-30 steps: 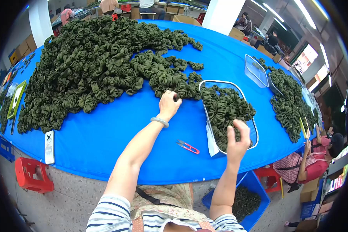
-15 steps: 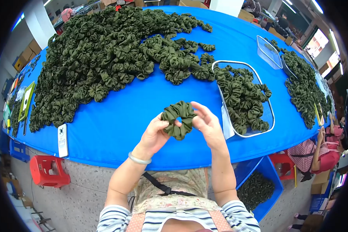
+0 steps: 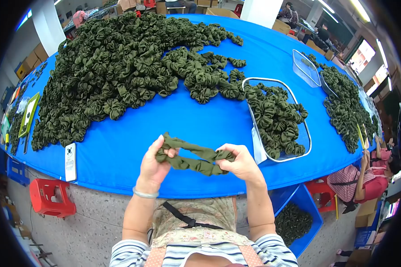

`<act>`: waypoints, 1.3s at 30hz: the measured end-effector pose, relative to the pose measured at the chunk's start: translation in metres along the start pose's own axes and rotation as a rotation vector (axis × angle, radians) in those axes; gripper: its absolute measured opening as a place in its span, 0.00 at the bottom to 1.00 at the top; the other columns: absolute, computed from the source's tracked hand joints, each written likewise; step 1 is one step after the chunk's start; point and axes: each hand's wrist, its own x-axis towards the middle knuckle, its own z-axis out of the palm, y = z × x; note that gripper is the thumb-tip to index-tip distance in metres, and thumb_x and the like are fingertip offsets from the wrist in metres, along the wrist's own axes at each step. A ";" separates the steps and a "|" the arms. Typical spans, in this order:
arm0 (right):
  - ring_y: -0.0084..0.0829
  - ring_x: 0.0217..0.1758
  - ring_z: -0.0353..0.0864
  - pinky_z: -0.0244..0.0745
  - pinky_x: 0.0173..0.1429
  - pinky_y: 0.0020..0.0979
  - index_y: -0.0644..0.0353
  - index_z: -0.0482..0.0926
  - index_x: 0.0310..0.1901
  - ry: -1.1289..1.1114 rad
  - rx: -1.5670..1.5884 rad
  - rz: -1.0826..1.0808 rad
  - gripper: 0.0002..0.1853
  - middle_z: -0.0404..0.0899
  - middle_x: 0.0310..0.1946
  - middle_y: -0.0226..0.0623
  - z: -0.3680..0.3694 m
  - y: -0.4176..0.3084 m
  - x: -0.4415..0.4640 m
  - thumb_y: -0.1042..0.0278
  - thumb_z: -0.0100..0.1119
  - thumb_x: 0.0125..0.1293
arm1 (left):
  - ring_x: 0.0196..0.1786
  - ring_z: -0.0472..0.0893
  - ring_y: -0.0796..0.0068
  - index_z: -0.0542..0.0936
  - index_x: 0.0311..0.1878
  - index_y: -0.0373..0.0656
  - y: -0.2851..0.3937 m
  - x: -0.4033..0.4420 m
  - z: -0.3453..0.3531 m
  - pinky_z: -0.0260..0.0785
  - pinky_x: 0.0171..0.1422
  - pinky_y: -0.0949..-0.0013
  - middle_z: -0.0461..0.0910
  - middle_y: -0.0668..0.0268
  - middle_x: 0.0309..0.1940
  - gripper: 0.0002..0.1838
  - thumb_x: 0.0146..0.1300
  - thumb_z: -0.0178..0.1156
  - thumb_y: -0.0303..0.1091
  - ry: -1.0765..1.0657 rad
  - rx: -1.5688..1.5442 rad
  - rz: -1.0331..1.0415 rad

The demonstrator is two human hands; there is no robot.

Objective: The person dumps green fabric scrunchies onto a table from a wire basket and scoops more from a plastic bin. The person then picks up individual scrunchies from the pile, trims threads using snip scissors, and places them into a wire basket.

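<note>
A dark green scrunchie [image 3: 189, 165] is stretched into a long loop between my two hands, above the front part of the blue table. My left hand [image 3: 155, 162] grips its left end, fingers hooked into the loop. At the other end my right hand [image 3: 241, 163] pinches the gathered cloth. To the right of my hands stands a wire mesh basket [image 3: 308, 147] holding many scrunchies [image 3: 274, 113] of the same green. Behind my hands a large heap of scrunchies [image 3: 116, 71] spreads over the table's left and back.
The blue tablecloth [image 3: 209, 120] covers the table. A phone-like white object [image 3: 70, 162] lies near its front left edge. Another basket [image 3: 306, 69] and a second dark green pile [image 3: 345, 104] are at the right. Red stools [image 3: 53, 198] and a blue crate [image 3: 316, 218] stand below; a co-worker [image 3: 354, 182] sits right.
Both hands have moved apart and slightly down, pulling the scrunchie from a round, gathered ring into a stretched loop. The view has shifted slightly.
</note>
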 end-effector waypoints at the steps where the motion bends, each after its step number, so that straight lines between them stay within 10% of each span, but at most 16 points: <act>1: 0.16 0.32 0.75 0.71 0.35 0.20 0.67 0.77 0.45 0.033 0.080 -0.049 0.15 0.79 0.32 0.30 0.003 -0.003 0.004 0.77 0.63 0.55 | 0.35 0.74 0.74 0.76 0.37 0.43 -0.008 -0.002 0.003 0.67 0.54 0.64 0.76 0.66 0.27 0.16 0.71 0.47 0.45 -0.014 -0.084 0.001; 8: 0.24 0.57 0.67 0.67 0.57 0.29 0.67 0.66 0.61 0.058 0.703 -0.309 0.34 0.72 0.52 0.34 0.046 0.017 0.031 0.58 0.68 0.57 | 0.57 0.70 0.69 0.74 0.43 0.43 -0.050 0.013 0.035 0.58 0.67 0.61 0.74 0.64 0.50 0.21 0.69 0.45 0.53 -0.059 -0.253 0.221; 17: 0.20 0.42 0.75 0.70 0.52 0.25 0.63 0.73 0.47 0.257 0.584 -0.267 0.12 0.79 0.39 0.31 0.059 0.017 0.026 0.72 0.60 0.64 | 0.64 0.66 0.67 0.77 0.50 0.38 -0.056 -0.003 0.030 0.57 0.68 0.63 0.71 0.60 0.58 0.21 0.66 0.55 0.47 -0.157 -0.020 0.183; 25: 0.23 0.39 0.76 0.72 0.45 0.26 0.60 0.71 0.43 0.311 0.580 -0.318 0.07 0.75 0.35 0.32 0.054 0.014 0.015 0.68 0.53 0.68 | 0.47 0.75 0.76 0.80 0.46 0.40 -0.042 -0.008 0.028 0.66 0.55 0.68 0.79 0.69 0.43 0.14 0.64 0.59 0.40 -0.034 0.387 0.057; 31: 0.23 0.33 0.71 0.69 0.39 0.26 0.63 0.71 0.45 0.233 1.028 -0.231 0.09 0.69 0.26 0.29 0.058 0.012 0.013 0.66 0.51 0.69 | 0.47 0.75 0.73 0.76 0.42 0.44 -0.048 -0.010 0.034 0.62 0.60 0.62 0.79 0.70 0.37 0.13 0.69 0.50 0.43 0.032 -0.234 -0.038; 35: 0.21 0.29 0.67 0.67 0.35 0.26 0.64 0.71 0.48 0.202 0.964 -0.174 0.12 0.67 0.25 0.27 0.036 0.021 0.007 0.66 0.52 0.68 | 0.22 0.61 0.80 0.71 0.29 0.47 -0.020 -0.004 0.018 0.64 0.42 0.66 0.58 0.77 0.17 0.16 0.71 0.46 0.45 0.080 -0.578 -0.141; 39: 0.17 0.24 0.66 0.64 0.30 0.22 0.64 0.76 0.45 0.142 0.473 -0.120 0.11 0.69 0.22 0.24 0.038 0.010 0.003 0.67 0.57 0.65 | 0.16 0.57 0.82 0.72 0.30 0.45 -0.020 -0.001 0.027 0.62 0.34 0.69 0.57 0.78 0.13 0.15 0.70 0.47 0.43 -0.024 0.068 -0.266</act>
